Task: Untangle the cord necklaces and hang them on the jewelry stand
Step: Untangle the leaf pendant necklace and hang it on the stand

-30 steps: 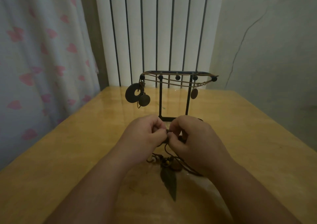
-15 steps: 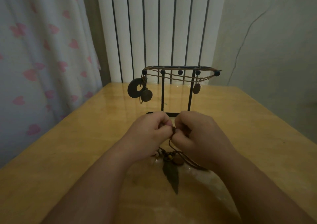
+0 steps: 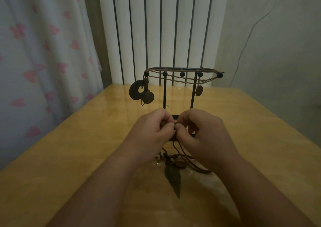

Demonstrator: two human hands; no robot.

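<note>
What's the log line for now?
left hand: pinches cord | right hand: pinches cord | leaf pendant: on table | jewelry stand: necklaces hung

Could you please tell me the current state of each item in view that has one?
left hand, pinching the tangled cords
right hand, pinching the same cords
tangled cords, bunched, trailing onto the table
leaf pendant, lying flat on the table
jewelry stand, upright, cords draped over its top
ring pendant, hanging from the stand's left end

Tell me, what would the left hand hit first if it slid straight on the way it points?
Likely the right hand, fingertip to fingertip with the left hand; past it, the base of the black metal jewelry stand. Depth is unclear.
</note>
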